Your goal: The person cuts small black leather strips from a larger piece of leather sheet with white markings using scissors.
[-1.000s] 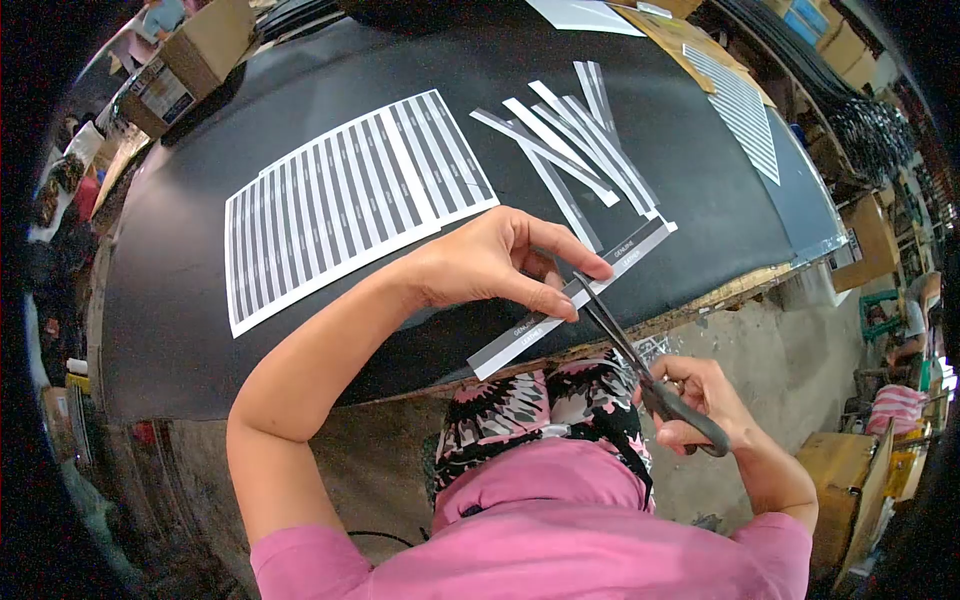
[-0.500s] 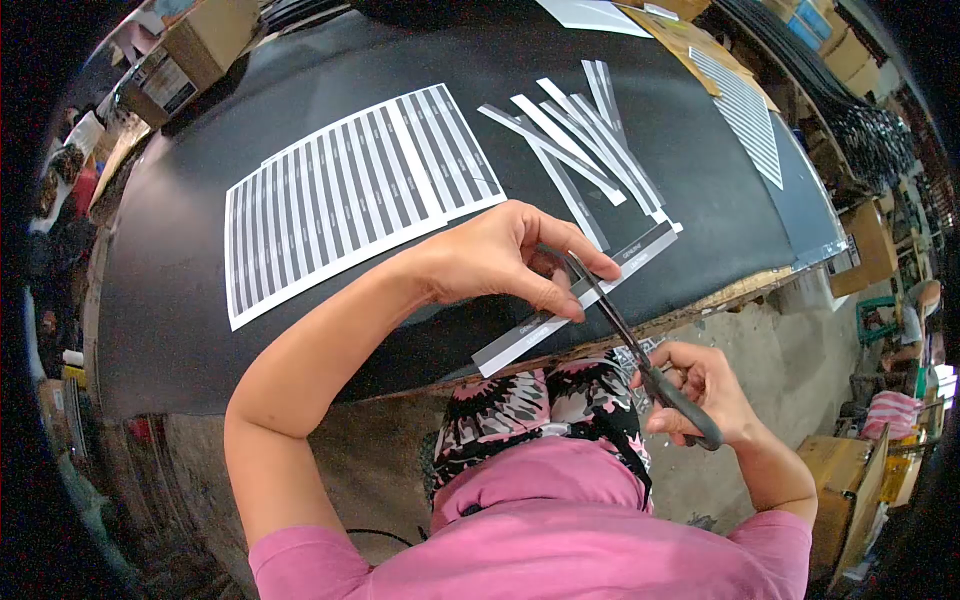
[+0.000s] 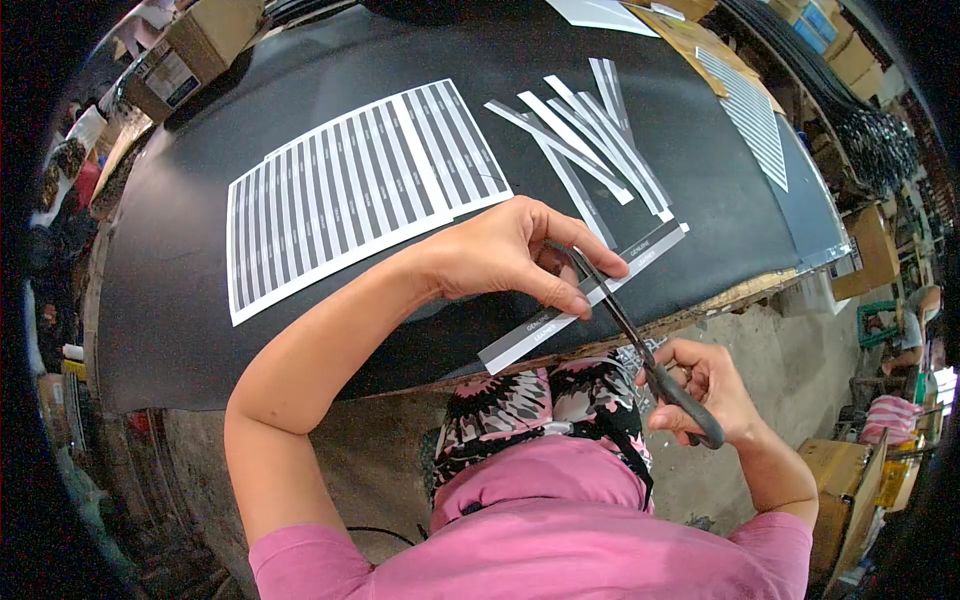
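Between the thumb and fingers of my left hand [image 3: 525, 258] is a grey-and-white printed paper strip [image 3: 516, 345], slanting over the table's near edge. My right hand [image 3: 700, 395] is closed round the dark handles of a pair of scissors [image 3: 625, 322]. Their blades cross the strip at its middle, right between my left thumb and fingertips. Beyond my left hand, several cut strips [image 3: 590, 140] lie in a loose, overlapping fan. Left of these rest striped printed sheets [image 3: 340, 200], partly overlapping each other.
The black-topped table [image 3: 170, 290] has a worn near edge close to my lap. Another striped sheet [image 3: 745, 110] lies at the far right. Cardboard boxes stand at the back left [image 3: 190, 60] and on the right-hand floor [image 3: 835, 480]. A person's arm [image 3: 915, 330] shows at the right.
Both hands, the scissors and the strip hold nearly the same pose, the strip slightly tilted. The view has shifted a little, moving the table's papers slightly in frame.
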A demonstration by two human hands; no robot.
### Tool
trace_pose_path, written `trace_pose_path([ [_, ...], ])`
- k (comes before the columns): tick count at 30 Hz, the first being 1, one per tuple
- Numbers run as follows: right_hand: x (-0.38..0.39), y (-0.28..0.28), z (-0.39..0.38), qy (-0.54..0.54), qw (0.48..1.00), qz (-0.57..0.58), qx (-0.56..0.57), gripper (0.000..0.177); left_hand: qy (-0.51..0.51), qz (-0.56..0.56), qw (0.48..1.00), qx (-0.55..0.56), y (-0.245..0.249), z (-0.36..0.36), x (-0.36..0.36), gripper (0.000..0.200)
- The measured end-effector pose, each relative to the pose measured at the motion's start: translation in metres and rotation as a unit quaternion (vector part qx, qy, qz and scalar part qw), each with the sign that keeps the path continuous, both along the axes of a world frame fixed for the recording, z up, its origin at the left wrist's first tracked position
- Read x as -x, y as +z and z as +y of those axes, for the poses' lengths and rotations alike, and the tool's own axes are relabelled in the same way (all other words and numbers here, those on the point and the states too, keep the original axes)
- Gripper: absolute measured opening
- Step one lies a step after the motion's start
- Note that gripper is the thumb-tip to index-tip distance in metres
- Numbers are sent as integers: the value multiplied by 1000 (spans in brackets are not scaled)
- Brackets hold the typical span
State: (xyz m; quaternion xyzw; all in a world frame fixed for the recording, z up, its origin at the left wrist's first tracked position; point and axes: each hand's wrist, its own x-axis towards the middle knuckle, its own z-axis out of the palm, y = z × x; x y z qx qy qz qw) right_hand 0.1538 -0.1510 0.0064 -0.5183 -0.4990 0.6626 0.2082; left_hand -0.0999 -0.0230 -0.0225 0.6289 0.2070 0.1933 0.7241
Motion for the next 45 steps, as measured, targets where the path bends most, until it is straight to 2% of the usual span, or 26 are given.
trace_pose_path([
  [10, 5, 2, 1, -8, 999, -42, 9, 38, -2, 7, 1000, -13, -1, 1, 1, 40],
  [22, 6, -12, 2, -10, 999, -33, 15, 29, -4, 21, 1000, 16, -14, 6, 0, 41],
  [25, 5, -7, 6, 1, 997, -65, 50, 29, -1, 26, 999, 31, -12, 7, 0, 42],
  [29, 2, -15, 8, -2, 998, -57, 37, 30, 0, 53, 998, 42, -12, 11, 4, 43],
  [31, -9, -19, 11, 38, 995, -83, -44, 37, 3, 49, 998, 36, -5, 14, 8, 43],
  [34, -22, 12, 25, 20, 984, -142, -102, 45, 56, 78, 989, -115, 11, 27, 26, 42],
  [36, -33, 13, 38, 8, 975, -165, -146, 50, 93, 104, 982, -130, 18, 35, 41, 43],
  [38, -35, 18, 56, 26, 900, -292, -322, 52, 100, 108, 983, -112, 21, 40, 47, 44],
  [40, -33, 15, 74, 38, 878, -311, -362, 54, 80, 80, 990, -82, 22, 37, 49, 44],
  [42, -31, 10, 93, 128, 823, -311, -457, 55, 44, 91, 992, -76, 25, 32, 45, 42],
  [45, -17, 17, 114, 205, 809, -326, -443, 48, 13, 76, 992, -101, 24, 30, 42, 41],
])
